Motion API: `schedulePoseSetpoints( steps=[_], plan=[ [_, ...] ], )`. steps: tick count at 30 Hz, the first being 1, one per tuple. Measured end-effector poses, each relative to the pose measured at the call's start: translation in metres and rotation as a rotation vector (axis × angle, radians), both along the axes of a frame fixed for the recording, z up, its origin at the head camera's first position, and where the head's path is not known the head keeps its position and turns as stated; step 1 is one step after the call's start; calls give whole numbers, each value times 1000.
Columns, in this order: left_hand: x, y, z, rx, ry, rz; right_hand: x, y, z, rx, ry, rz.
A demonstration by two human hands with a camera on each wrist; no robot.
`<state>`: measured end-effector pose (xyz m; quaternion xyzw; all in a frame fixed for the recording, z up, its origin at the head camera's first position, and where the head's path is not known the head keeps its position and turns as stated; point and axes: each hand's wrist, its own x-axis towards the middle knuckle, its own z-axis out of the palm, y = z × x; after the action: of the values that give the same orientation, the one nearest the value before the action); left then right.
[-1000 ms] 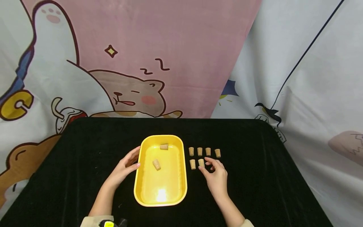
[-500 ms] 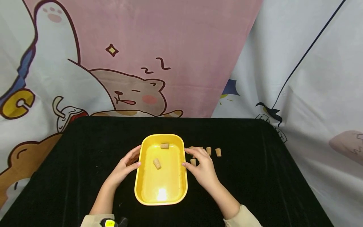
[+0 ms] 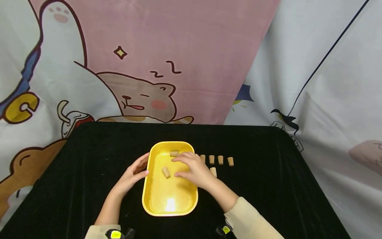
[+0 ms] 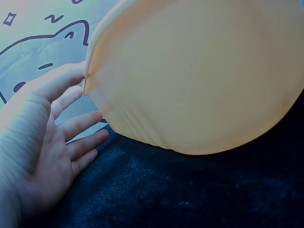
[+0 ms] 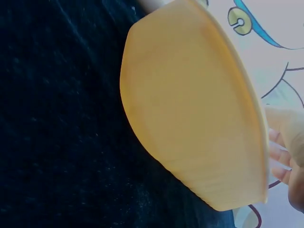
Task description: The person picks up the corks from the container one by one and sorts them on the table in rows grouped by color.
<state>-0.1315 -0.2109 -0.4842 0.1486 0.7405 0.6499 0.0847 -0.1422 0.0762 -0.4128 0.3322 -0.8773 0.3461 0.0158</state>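
The yellow tray [image 3: 170,199] stands upright on the black cloth. Inside it lie two corks, one [image 3: 174,153] near the far end and another [image 3: 166,172] nearer the middle. My left hand [image 3: 131,174] rests against the tray's left side, thumb at the rim; in the left wrist view the fingers lie nearly straight against the outer wall. My right hand [image 3: 195,169] reaches over the right rim, thumb and fingers spread apart, holding nothing, close to both corks. To its right, more corks [image 3: 220,160] stand in a row, with one cork [image 3: 213,171] in front of them.
The black cloth [image 3: 274,199] covers the table. Behind it hangs a printed backdrop [image 3: 191,49] with cartoon animals. The right hand partly hides the leftmost corks outside the tray.
My right hand has left a cork in the front row and moved left over the tray's rim, fingers parting. The cork stays standing there. My left hand has stayed at the tray.
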Motion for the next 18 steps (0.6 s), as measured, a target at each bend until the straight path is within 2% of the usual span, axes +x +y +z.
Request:
schedulePoseSetpoints(
  steps=[10,18],
  plan=[
    [0,1,-1,-4,0,2,-19,-17,-6,166,-105,97],
    [0,0,0,-3,-2,0,-29,-30,-8,295,-77,152]
  ],
)
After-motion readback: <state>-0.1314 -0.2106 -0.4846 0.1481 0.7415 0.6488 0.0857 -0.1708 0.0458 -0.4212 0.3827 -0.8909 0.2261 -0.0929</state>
